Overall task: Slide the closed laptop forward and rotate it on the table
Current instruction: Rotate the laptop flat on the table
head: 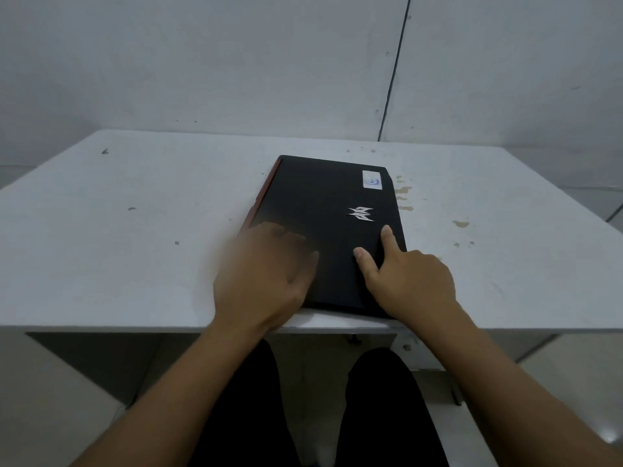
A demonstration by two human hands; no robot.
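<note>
A closed black laptop (328, 214) with a silver logo and a white sticker lies on the white table (118, 230), one short end near the table's front edge and the other pointing away from me. My left hand (263, 278) is blurred and rests flat on the lid's near left part, fingers spread. At the near right edge of the laptop my right hand (404, 281) has its thumb and forefinger on the lid, and its other fingers curl down over the side.
Yellowish stains (404, 193) mark the table right of the laptop. A grey wall (236, 62) rises just behind the table's far edge. My legs in dark trousers (371, 416) are under the front edge.
</note>
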